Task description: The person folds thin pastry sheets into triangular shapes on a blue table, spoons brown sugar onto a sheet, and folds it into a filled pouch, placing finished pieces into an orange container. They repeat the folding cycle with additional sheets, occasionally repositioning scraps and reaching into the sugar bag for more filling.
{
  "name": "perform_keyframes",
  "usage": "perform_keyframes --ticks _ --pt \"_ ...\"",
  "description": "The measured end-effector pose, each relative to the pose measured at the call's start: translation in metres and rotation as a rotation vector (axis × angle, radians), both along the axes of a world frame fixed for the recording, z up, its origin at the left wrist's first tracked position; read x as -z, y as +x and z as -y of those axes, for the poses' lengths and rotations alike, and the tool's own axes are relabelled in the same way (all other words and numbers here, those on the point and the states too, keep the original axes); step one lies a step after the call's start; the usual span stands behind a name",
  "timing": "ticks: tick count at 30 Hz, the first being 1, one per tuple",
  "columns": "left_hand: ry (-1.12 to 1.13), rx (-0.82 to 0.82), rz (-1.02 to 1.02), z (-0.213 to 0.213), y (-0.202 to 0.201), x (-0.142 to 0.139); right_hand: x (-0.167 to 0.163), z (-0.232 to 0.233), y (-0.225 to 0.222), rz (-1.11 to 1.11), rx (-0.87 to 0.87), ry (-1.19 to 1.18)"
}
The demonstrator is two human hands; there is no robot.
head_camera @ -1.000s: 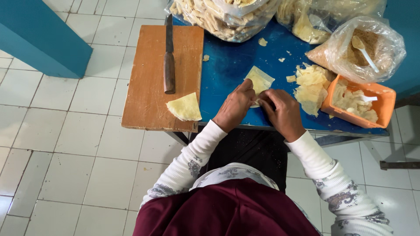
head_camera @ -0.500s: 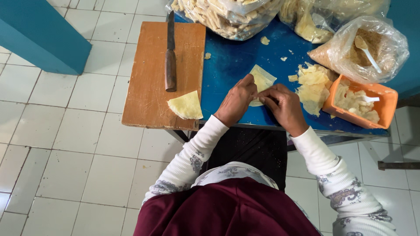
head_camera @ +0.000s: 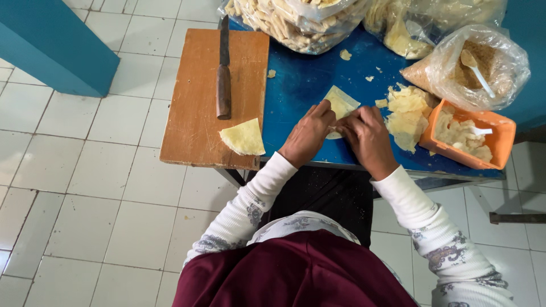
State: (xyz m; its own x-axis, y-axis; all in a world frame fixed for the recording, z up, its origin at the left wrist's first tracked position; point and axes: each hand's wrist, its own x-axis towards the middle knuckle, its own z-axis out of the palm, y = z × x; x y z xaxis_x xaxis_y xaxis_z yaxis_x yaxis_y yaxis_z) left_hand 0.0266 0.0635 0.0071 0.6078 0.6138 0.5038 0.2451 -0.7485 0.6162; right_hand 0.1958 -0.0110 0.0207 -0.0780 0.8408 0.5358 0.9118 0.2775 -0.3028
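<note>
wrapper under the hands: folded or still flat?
Partly folded. The pale dough wrapper lies on the blue table, far corner flat; the left hand and right hand pinch its near edge. What is inside cannot be seen.

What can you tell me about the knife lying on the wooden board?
The knife lies flat on the wooden cutting board, near its right side, lengthwise, blade away from the person. It has a dark metal blade and a brown, worn-looking wooden handle. Neither hand touches it. A pale yellow folded dough sheet lies just beyond the handle's end, apart from it.
</note>
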Motion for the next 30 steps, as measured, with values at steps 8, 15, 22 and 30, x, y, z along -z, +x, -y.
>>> perform_keyframes --ticks 8,15,22,30 --pt "0.035 -0.13 0.03 0.014 0.002 0.0 -0.001 0.024 -0.013 0.329 0.088 0.087" --pt "0.143 -0.132 -0.052 0.046 -0.015 -0.004 0.008 -0.003 -0.001 0.41 0.151 0.0" --pt "0.228 -0.085 -0.059 0.045 -0.019 -0.001 -0.005 -0.038 0.024 0.077 -0.112 -0.012" --pt "0.244 -0.088 -0.076 0.047 -0.021 -0.001 -0.029 -0.038 0.009 -0.242 -0.139 -0.248"
